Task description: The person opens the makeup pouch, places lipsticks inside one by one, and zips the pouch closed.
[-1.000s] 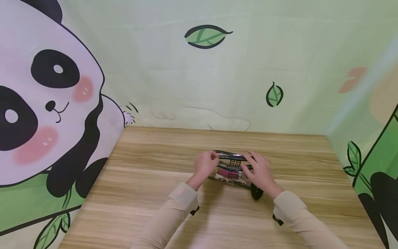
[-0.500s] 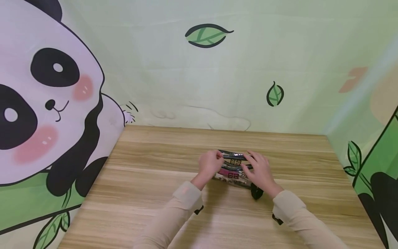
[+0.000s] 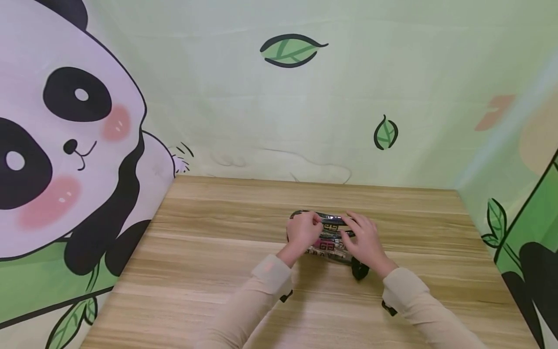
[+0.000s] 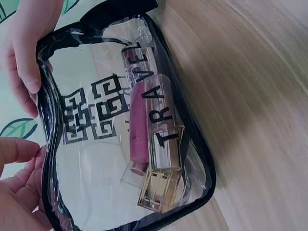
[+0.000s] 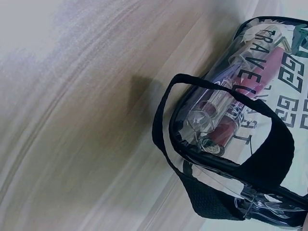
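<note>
A clear travel pouch (image 4: pixel 96 168) with black trim and "TRAVEL" lettering stands on the table. Inside it, the left wrist view shows a pink tube (image 4: pixel 138 130), a clear tube with a gold base (image 4: pixel 163 139) and a squarish gold-edged item (image 4: pixel 159 190). My left hand (image 3: pixel 304 232) pinches the zip pull at the pouch's top edge, the pull mostly hidden by thumb and finger. Further right, my right hand (image 3: pixel 367 242) holds the same edge, fingers over the top. A black strap loop (image 5: pixel 284 149) hangs from the pouch's right end.
The wood-grain table (image 3: pixel 209 261) runs back to a pale green cloth backdrop (image 3: pixel 218 87) printed with a panda and leaves. Both sleeves (image 3: pixel 261 300) are light-coloured and come in from the front.
My left hand has slid to the right along the pouch's top edge, nearing my right hand and uncovering the pouch's left end. The right hand and pouch have stayed nearly in place.
</note>
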`<action>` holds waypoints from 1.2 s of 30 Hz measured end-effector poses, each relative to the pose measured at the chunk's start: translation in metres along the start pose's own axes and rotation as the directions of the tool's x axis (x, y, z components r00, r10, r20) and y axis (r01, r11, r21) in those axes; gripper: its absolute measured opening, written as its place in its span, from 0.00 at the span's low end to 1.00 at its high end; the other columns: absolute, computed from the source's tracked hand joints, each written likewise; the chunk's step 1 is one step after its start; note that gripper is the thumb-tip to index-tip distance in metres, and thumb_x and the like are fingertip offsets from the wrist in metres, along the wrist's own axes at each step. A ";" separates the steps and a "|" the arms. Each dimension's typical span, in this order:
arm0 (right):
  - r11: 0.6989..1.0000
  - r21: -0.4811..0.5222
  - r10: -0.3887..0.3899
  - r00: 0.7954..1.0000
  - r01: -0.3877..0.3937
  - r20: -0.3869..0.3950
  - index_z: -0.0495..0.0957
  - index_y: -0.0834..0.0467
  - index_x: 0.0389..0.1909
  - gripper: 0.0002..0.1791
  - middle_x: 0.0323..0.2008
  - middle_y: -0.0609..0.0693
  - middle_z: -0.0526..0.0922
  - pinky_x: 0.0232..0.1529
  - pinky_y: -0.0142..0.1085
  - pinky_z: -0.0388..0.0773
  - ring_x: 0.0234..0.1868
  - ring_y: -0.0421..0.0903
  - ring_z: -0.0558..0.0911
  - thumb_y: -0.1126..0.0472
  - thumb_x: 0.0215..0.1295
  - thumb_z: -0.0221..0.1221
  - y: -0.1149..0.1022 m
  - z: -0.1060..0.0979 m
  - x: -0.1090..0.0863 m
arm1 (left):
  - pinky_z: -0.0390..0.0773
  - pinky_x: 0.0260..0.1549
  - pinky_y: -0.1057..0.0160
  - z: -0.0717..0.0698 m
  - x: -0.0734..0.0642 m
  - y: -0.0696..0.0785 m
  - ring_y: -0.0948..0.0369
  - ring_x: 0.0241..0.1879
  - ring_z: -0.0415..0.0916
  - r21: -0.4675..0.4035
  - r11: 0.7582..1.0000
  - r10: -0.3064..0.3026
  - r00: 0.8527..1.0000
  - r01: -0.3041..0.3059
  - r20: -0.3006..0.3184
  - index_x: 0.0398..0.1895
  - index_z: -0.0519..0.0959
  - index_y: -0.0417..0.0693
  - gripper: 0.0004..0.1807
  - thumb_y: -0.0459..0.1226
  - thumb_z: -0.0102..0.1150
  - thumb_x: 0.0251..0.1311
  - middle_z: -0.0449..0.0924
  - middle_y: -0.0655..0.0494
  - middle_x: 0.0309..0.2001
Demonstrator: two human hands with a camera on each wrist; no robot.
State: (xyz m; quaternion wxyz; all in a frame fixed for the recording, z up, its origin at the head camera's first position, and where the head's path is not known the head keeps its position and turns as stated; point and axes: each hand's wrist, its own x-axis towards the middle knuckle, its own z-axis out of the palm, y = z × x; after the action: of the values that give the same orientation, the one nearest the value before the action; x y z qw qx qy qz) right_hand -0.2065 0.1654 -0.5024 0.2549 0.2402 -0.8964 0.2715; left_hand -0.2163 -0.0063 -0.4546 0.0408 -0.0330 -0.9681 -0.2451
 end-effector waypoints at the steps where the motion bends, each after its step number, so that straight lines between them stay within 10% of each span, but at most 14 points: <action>1: 1.000 0.003 0.000 1.000 0.000 -0.001 0.74 0.62 0.49 0.22 0.49 0.62 0.75 0.48 0.56 0.63 0.50 0.58 0.71 0.62 0.50 0.58 0.000 0.000 0.000 | 0.72 0.35 0.61 0.001 0.000 0.001 0.63 0.29 0.77 0.005 1.000 0.010 1.000 -0.010 -0.005 0.29 0.81 0.57 0.07 0.41 0.53 0.50 0.82 0.65 0.27; 19: 0.998 0.048 -0.038 0.998 0.041 -0.049 0.76 0.63 0.46 0.20 0.48 0.62 0.76 0.46 0.55 0.65 0.48 0.58 0.73 0.63 0.49 0.56 0.002 0.003 -0.001 | 0.68 0.37 0.61 0.017 -0.007 0.022 0.65 0.29 0.77 0.035 0.995 0.093 0.996 -0.093 0.015 0.31 0.81 0.58 0.07 0.40 0.54 0.52 0.82 0.66 0.29; 36: 1.000 -0.004 -0.028 0.999 0.028 -0.036 0.76 0.61 0.47 0.20 0.48 0.60 0.76 0.47 0.54 0.66 0.49 0.57 0.73 0.61 0.50 0.56 0.005 0.003 -0.003 | 0.68 0.46 0.56 0.014 -0.006 0.005 0.60 0.36 0.76 0.199 0.966 0.184 0.980 -0.166 -0.073 0.30 0.80 0.58 0.05 0.40 0.54 0.51 0.81 0.65 0.29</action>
State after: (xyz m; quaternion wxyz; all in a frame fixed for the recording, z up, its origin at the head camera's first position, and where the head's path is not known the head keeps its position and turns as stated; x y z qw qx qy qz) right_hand -0.2082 0.1675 -0.5081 0.2754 0.2474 -0.8887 0.2706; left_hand -0.2109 0.0042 -0.4654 0.1092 -0.1032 -0.9776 -0.1471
